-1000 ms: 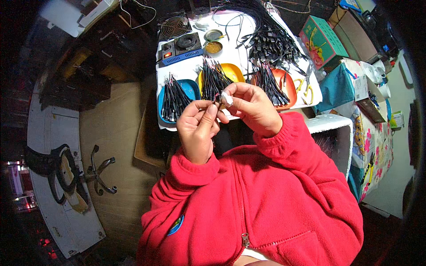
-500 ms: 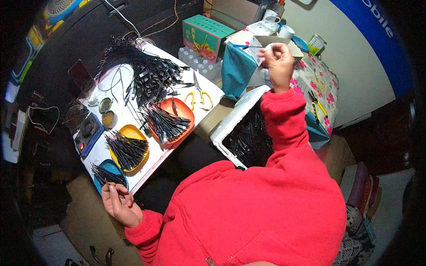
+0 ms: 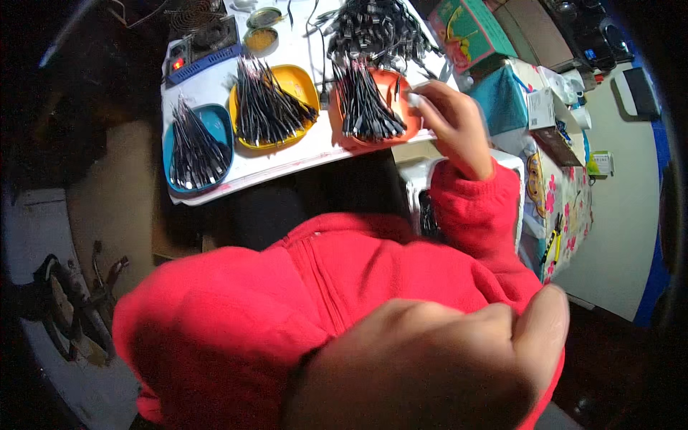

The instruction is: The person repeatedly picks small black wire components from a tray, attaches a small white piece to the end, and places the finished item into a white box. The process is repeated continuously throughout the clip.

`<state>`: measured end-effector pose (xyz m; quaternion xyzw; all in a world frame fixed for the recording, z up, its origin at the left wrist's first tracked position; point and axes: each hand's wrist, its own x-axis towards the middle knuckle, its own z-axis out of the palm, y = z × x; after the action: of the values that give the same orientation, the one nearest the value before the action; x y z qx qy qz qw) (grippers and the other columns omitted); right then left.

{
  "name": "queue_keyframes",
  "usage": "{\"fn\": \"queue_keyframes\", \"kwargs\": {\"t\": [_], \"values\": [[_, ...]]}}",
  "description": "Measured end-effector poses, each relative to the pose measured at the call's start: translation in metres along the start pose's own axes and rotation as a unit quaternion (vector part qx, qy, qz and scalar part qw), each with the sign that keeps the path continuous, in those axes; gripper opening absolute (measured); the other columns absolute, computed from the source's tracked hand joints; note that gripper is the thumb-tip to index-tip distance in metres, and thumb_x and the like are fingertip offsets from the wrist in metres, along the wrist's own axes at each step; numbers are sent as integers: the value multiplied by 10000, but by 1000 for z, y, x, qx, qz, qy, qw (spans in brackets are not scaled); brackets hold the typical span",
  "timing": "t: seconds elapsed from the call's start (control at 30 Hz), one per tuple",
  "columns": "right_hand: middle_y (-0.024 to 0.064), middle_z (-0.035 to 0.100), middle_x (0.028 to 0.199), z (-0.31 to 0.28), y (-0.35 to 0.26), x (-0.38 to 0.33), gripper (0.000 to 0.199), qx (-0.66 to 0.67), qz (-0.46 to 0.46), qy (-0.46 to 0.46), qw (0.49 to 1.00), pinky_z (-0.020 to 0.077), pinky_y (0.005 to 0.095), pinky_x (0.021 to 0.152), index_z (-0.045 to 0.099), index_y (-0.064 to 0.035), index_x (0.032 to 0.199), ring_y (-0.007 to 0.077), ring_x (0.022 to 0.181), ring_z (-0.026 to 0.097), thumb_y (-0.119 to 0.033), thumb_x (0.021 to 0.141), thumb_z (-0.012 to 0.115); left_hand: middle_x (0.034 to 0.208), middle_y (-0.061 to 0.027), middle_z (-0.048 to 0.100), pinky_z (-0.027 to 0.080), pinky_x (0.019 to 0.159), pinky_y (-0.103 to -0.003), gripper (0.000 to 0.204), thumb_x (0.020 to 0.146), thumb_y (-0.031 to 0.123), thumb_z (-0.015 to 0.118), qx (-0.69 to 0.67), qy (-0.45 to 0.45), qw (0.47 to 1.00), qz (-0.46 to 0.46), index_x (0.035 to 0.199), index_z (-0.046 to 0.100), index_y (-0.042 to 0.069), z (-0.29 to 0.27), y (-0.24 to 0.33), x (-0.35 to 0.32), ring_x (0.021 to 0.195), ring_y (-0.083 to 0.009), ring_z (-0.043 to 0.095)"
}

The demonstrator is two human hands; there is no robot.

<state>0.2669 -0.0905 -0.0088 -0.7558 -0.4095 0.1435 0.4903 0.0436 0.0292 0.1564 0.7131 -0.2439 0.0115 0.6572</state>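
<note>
My right hand [image 3: 457, 123] reaches over the right edge of the orange tray [image 3: 410, 129], its thumb and forefinger drawn together. Something white shows at the fingertips; whether it covers a finger or is held I cannot make out. Bundles of short black cables [image 3: 369, 104] fan out in that tray. Similar cables [image 3: 269, 107] lie in the yellow tray [image 3: 304, 82], and more [image 3: 195, 154] fill the blue tray [image 3: 221, 122]. My left hand [image 3: 430, 365], very close and blurred, is raised in front of my red jacket; its fingers are mostly hidden.
A tangled pile of black cables [image 3: 380, 32] covers the table's back. A small blue heating device [image 3: 208, 54] with a red light and a round tin [image 3: 261, 40] stand behind the trays. A white foam box [image 3: 512, 161] is partly under my right arm. Pliers [image 3: 553, 240] lie on flowered cloth.
My view has swung left. My right hand has moved from above the foam box to the orange tray. My left hand has left the blue tray's edge and come up close.
</note>
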Motion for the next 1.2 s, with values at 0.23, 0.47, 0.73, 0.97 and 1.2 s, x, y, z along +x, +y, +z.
{"fn": "queue_keyframes", "kwargs": {"t": [0.23, 0.47, 0.73, 0.97, 1.2], "values": [[201, 652, 745, 131, -19, 92, 251, -238, -58, -89, 965, 513, 394, 634, 682, -23, 871, 349, 682, 651, -263, 829, 624, 705, -76, 594, 442, 517, -234, 79, 887, 60, 580, -42, -8, 998, 55, 947, 553, 17, -4, -5, 1, 566, -112, 565], [221, 636, 748, 173, -6, 113, 233, -330, -15, -91, 939, 504, 441, 692, 671, -22, 812, 396, 744, 629, -253, 789, 660, 732, -67, 609, 430, 518, -214, 93, 896, 64, 575, -117, 43, 991, 37, 970, 554, 11, -22, -18, -20, 565, -87, 542], [214, 625, 704, 151, -28, 108, 214, -234, -45, -6, 971, 501, 382, 605, 638, 20, 814, 346, 655, 636, -193, 793, 653, 703, -99, 620, 298, 439, -168, 134, 958, 140, 500, -217, 406, 868, -184, 1004, 535, 19, -73, -88, -86, 469, -43, 400], [11, 571, 757, 133, -87, 33, 85, 128, 17, -105, 986, 465, 202, 560, 568, 22, 892, 55, 646, 561, -61, 895, 588, 1034, -157, 655, 550, 798, -331, 94, 924, 61, 556, -274, 606, 744, -55, 979, 567, -14, -79, -134, -99, 966, -206, 639], [84, 594, 713, 124, -107, -2, 119, 92, -28, -91, 991, 476, 268, 530, 572, 9, 855, 145, 620, 599, -84, 841, 645, 1143, -132, 625, 544, 759, -302, 96, 902, 50, 590, -307, 552, 774, -45, 983, 599, 0, -57, -128, -89, 998, -171, 620]]}}
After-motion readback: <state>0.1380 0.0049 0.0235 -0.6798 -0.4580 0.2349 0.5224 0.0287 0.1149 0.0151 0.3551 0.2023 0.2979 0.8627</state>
